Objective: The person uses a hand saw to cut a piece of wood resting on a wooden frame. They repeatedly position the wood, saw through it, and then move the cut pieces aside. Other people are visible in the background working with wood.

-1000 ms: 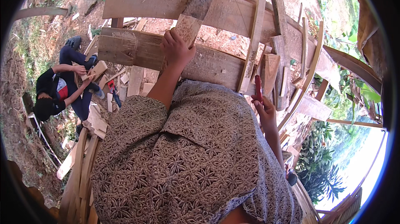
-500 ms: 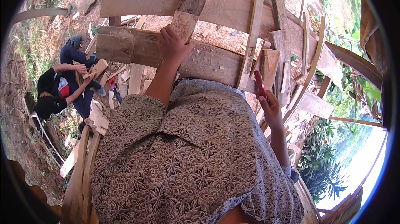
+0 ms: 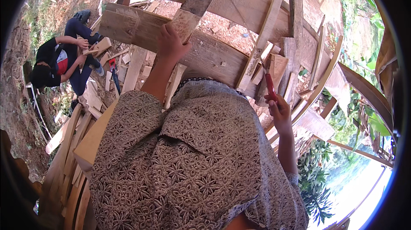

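Left hand (image 3: 171, 44) fingers clenched on rough plank (image 3: 195, 9) end, right hand (image 3: 279, 111) grasping red-handled tool (image 3: 270, 85), curved board frame (image 3: 205, 59) crowding close, dirt ground (image 3: 222, 26) below

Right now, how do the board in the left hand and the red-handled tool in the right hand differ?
The board is broad, flat and weathered grey-brown wood; the tool is slim with a bright red handle. The left hand holds the board by its lower end, so it slants up over the planks; the right hand wraps the tool's handle, which points almost straight up. Both are gripped at the bottom end.
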Action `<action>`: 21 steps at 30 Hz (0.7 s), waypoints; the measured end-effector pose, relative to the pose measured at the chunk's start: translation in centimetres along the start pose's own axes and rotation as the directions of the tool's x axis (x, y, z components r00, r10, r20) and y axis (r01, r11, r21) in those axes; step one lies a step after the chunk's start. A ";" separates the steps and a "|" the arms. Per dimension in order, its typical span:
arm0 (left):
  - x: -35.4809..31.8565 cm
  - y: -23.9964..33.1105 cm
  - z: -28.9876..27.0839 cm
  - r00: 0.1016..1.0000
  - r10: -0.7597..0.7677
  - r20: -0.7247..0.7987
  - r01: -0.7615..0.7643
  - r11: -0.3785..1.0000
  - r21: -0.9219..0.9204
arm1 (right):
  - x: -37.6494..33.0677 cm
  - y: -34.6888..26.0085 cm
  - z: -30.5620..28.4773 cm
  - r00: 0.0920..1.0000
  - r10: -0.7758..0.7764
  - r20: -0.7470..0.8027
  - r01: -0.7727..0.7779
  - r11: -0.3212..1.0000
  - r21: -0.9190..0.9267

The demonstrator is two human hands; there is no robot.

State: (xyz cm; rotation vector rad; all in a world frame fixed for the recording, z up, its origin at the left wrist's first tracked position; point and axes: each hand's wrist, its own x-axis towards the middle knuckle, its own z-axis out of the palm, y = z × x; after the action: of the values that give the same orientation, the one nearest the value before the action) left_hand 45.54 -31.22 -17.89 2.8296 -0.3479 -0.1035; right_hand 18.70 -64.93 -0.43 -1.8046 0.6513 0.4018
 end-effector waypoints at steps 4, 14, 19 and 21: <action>-0.2 0.6 0.3 1.000 -0.016 -0.015 0.016 1.000 0.022 | -0.2 0.7 -2.5 0.997 -0.002 0.073 0.002 1.000 -0.011; 3.1 3.9 1.7 0.963 -0.259 -0.072 0.262 0.964 0.047 | 4.8 -6.6 -6.0 0.877 -0.352 0.326 0.380 0.925 -0.025; 3.2 3.9 2.6 0.957 -0.238 -0.166 0.248 0.968 0.044 | 10.4 -9.3 -4.2 0.732 -0.563 0.383 0.614 0.789 -0.014; 3.2 4.0 2.6 0.954 -0.229 -0.196 0.239 0.971 0.029 | 11.9 -9.9 -3.3 0.700 -0.603 0.383 0.671 0.739 -0.064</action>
State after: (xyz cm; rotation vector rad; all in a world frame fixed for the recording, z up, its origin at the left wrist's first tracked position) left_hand 47.48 -36.40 -19.32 2.8902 0.0283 0.1310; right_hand 34.00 -68.54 1.32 -1.9559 -0.2971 0.2871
